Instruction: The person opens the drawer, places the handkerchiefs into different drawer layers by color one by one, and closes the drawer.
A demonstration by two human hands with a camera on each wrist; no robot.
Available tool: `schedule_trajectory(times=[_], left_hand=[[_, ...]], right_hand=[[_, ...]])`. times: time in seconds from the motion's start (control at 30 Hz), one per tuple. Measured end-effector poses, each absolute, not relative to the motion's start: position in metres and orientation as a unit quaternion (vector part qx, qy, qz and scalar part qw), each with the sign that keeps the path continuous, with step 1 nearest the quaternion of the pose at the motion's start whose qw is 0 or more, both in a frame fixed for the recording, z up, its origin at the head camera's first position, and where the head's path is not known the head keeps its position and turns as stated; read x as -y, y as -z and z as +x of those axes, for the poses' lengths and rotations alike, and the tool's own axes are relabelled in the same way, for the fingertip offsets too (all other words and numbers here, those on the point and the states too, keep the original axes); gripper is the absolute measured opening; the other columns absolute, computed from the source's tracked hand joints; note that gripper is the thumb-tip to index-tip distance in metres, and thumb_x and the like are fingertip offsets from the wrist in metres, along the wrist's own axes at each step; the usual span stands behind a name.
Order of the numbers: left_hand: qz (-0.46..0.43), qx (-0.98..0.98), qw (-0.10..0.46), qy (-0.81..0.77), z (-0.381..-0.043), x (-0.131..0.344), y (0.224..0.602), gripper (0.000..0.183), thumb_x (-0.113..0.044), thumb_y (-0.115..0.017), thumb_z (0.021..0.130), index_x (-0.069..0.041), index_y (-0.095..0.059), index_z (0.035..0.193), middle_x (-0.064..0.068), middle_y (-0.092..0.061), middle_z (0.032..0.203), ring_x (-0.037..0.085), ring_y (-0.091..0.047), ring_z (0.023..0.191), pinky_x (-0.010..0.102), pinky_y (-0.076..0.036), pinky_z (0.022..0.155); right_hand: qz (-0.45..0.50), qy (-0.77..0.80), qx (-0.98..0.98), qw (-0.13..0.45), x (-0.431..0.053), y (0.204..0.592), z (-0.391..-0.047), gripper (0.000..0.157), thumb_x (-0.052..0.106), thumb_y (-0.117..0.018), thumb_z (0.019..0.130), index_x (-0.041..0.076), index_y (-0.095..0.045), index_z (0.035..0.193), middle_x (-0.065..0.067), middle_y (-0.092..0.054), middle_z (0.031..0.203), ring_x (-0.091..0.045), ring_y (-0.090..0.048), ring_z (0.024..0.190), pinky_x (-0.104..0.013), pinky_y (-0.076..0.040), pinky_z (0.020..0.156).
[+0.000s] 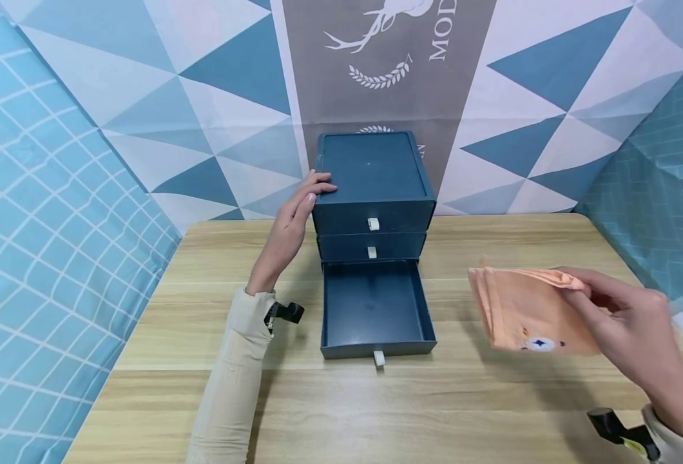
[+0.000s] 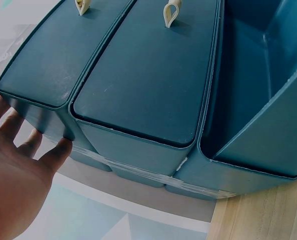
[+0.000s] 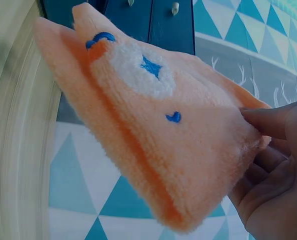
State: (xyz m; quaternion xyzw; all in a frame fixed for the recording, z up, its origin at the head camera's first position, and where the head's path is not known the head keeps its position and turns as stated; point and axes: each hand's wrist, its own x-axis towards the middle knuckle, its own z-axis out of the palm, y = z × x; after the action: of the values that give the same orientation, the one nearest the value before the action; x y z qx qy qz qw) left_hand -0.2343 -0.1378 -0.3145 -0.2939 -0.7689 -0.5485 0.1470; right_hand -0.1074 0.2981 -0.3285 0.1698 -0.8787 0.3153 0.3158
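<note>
A dark blue three-drawer unit (image 1: 370,169) stands against the back wall, its bottom drawer (image 1: 373,306) pulled out and bare inside. My left hand (image 1: 289,222) rests on the unit's upper left edge, fingertips on the top and thumb against the side. Seen from the left wrist, its fingers (image 2: 31,145) lie spread along the casing. To the right, my right hand (image 1: 634,322) pinches a folded peach washcloth (image 1: 527,306) by one corner, above the table. The washcloth (image 3: 158,120) is fluffy, with a white patch and blue stitching. Its folded layers hang a little apart.
The wooden table (image 1: 341,412) runs to a patterned wall cloth (image 1: 225,84) behind the unit. Small white pull tabs (image 1: 373,223) mark the drawer fronts, and the bottom drawer's tab (image 1: 379,359) projects toward me. A blue gridded cloth (image 1: 46,245) borders the table's left side.
</note>
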Motion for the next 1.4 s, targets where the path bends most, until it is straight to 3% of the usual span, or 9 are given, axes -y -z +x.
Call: schedule_trajectory(times=[0.17,0.4,0.9,1.13,1.4], left_hand=[[-0.294,0.770,0.147,0.547,-0.234,0.138,0.314,0.039,-0.014,-0.031,0.110,0.002,-0.056,0.135,0.014,-0.039,0.155,0.010,-0.012,0.152,0.031,-0.012,0.123],[-0.292,0.770,0.147,0.547,-0.234,0.139,0.314,0.039,-0.014,-0.030,0.110,0.001,-0.057,0.135,0.013,-0.039,0.155,0.010,-0.012,0.152,0.031,-0.012,0.123],[-0.294,0.769,0.145,0.548,-0.234,0.138,0.314,0.040,-0.014,-0.030,0.110,0.000,-0.057,0.135,0.014,-0.039,0.155,0.011,-0.012,0.152,0.031,-0.012,0.122],[-0.294,0.770,0.146,0.547,-0.234,0.138,0.314,0.039,-0.013,-0.030,0.110,0.002,-0.056,0.135,0.015,-0.038,0.155,0.010,-0.012,0.152,0.031,-0.012,0.122],[-0.295,0.771,0.148,0.545,-0.234,0.138,0.314,0.039,-0.015,-0.030,0.110,0.000,-0.057,0.135,0.014,-0.039,0.155,0.011,-0.012,0.152,0.031,-0.012,0.123]], right_hand=[[0.186,-0.319,0.872,0.320,-0.286,0.324,-0.112,0.017,-0.007,-0.074,0.084,-0.002,-0.076,0.100,0.013,-0.063,0.076,0.014,-0.051,0.065,-0.004,-0.042,0.061],[0.210,-0.339,0.856,0.331,-0.274,0.320,-0.120,0.022,-0.011,-0.074,0.081,-0.001,-0.077,0.101,0.023,-0.063,0.086,0.011,-0.054,0.066,-0.005,-0.041,0.061],[0.239,-0.369,0.835,0.332,-0.238,0.318,-0.132,0.030,-0.018,-0.072,0.076,-0.001,-0.076,0.100,0.015,-0.063,0.088,0.008,-0.057,0.073,-0.005,-0.045,0.070],[0.260,-0.380,0.832,0.308,-0.215,0.314,-0.140,0.030,-0.015,-0.072,0.080,0.002,-0.076,0.105,-0.004,-0.070,0.089,0.003,-0.058,0.073,-0.006,-0.047,0.068],[0.296,-0.399,0.820,0.285,-0.192,0.321,-0.154,0.030,-0.013,-0.072,0.082,0.004,-0.077,0.106,-0.006,-0.074,0.093,-0.001,-0.061,0.072,-0.010,-0.049,0.065]])
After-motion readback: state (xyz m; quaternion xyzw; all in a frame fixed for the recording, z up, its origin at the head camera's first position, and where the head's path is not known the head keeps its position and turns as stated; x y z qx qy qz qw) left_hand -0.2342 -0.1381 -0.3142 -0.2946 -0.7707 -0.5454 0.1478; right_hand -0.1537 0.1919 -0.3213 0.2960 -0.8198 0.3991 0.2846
